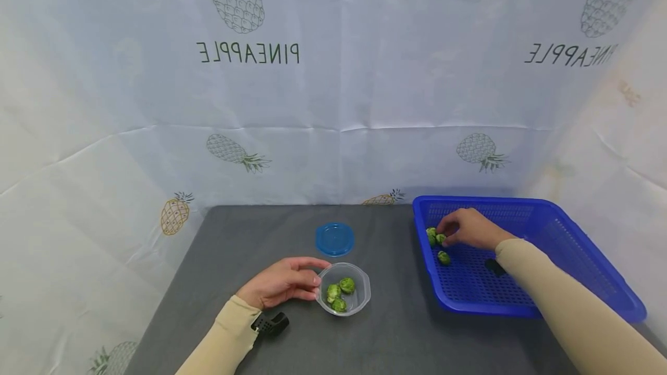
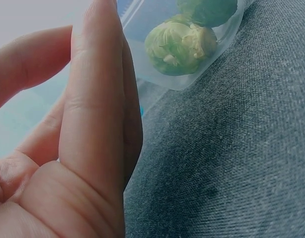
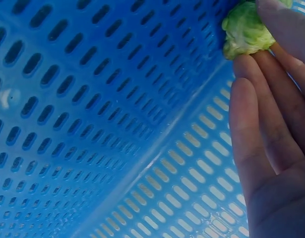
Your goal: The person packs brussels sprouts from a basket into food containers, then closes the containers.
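My left hand (image 1: 286, 282) holds the left side of a clear plastic container (image 1: 365, 291), its thumb at the rim. Inside lie three green Brussels sprouts (image 1: 347, 285); the left wrist view shows one sprout (image 2: 174, 47) through the wall beside the fingers (image 2: 95, 99). Over at the right, my right hand (image 1: 471, 229) reaches into a blue plastic basket (image 1: 521, 309). Its thumb and fingertips pinch a Brussels sprout (image 3: 246, 29) near the basket's left wall. Other sprouts lie close by, one loose sprout (image 1: 443, 258) nearer to me.
A round blue lid (image 1: 334, 239) lies on the grey table (image 1: 229, 236) behind the container. The basket has slotted walls and takes up the table's right side. A white curtain (image 1: 339, 85) printed with pineapples hangs behind the table.
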Available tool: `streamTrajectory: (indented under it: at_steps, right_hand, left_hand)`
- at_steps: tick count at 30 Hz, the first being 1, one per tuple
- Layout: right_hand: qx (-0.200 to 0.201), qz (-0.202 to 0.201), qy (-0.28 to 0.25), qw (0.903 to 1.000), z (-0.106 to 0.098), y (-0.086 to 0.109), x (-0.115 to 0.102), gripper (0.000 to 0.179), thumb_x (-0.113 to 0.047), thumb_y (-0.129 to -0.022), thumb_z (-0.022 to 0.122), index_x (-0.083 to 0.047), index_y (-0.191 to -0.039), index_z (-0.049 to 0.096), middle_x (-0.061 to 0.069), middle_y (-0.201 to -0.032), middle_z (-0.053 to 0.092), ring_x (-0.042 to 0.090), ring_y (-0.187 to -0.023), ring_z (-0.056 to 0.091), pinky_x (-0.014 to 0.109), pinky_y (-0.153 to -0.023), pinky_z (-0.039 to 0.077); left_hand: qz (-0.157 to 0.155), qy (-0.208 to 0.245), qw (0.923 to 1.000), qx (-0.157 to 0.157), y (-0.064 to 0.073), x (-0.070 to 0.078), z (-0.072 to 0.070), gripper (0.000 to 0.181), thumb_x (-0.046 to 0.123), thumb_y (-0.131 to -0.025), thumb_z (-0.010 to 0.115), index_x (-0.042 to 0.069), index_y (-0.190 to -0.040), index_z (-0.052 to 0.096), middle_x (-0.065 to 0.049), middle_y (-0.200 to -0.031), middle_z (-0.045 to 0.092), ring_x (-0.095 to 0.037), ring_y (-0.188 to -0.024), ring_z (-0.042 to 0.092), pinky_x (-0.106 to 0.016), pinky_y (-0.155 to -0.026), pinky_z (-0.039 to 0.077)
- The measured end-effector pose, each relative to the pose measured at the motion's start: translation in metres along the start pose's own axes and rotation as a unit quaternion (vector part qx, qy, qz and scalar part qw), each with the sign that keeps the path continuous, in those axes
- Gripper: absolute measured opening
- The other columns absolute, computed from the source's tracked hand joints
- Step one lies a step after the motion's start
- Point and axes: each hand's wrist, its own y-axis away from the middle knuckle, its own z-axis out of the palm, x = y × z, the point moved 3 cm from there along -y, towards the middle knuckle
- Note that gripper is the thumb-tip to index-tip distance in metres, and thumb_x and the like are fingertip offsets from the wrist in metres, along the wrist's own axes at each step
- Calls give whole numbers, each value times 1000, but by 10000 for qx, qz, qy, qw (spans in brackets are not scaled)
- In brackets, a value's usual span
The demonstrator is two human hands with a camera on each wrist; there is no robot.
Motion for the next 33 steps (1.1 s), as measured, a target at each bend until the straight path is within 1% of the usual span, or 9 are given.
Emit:
streamTrajectory:
  at_steps: [9, 15, 18, 22, 26, 30, 33]
  right_hand:
    - [-30, 24, -10, 10000, 1, 2, -1, 24, -15, -93, 85, -12, -116, 82, 5, -113, 80, 24, -103, 75, 48, -88, 65]
    - [34, 51, -47, 10000, -5, 8, -2, 21, -19, -96, 82, -14, -117, 83, 6, -115, 81, 24, -103, 76, 48, -88, 65]
    - [123, 74, -143, 9998, -11, 14, -5, 22, -20, -99, 80, -14, -120, 83, 5, -117, 81, 23, -104, 76, 48, -88, 65]
    - [269, 143, -434, 9986, -19, 28, -16, 27, -25, -101, 78, -15, -126, 81, 3, -121, 81, 22, -109, 76, 50, -93, 65]
    - [360, 191, -688, 9968, -27, 42, -30, 29, -31, -102, 77, -18, -128, 81, 2, -121, 81, 18, -108, 77, 51, -95, 64]
    - [476, 213, -764, 9957, -35, 53, -50, 29, -34, -101, 78, -21, -128, 81, 0, -121, 81, 15, -107, 77, 49, -96, 64]
    - [574, 144, -770, 9953, -39, 57, -69, 28, -34, -101, 79, -22, -126, 81, -1, -121, 81, 15, -108, 77, 45, -95, 65]
  left_hand:
    - [8, 21, 10000, -39, 0, 0, 2, 58, 6, -105, 67, -1, -159, 49, -5, -107, 70, -10, -89, 74, -27, -88, 67]
    - [8, 38, 10000, -49, -1, -1, 2, 57, 5, -105, 66, -1, -159, 49, -4, -106, 70, -10, -89, 74, -27, -88, 67]
    - [20, 39, 10000, -33, 0, -1, 1, 57, 5, -105, 66, -2, -159, 49, -4, -106, 71, -10, -89, 74, -27, -88, 67]
    - [42, 12, 10000, 1, 1, -1, 0, 58, 5, -104, 67, -2, -159, 49, -3, -105, 71, -10, -90, 74, -27, -88, 67]
    - [47, -51, 10000, 20, 1, 0, 0, 57, 5, -105, 67, -1, -159, 50, -3, -105, 71, -10, -90, 74, -27, -89, 67]
    - [24, -80, 10000, 17, 0, 1, 0, 55, 4, -105, 66, -1, -158, 51, -4, -105, 70, -10, -90, 74, -28, -88, 67]
    - [21, -84, 10000, 17, -1, 1, 1, 55, 3, -105, 65, -1, -158, 51, -4, -104, 70, -11, -89, 74, -28, -87, 67]
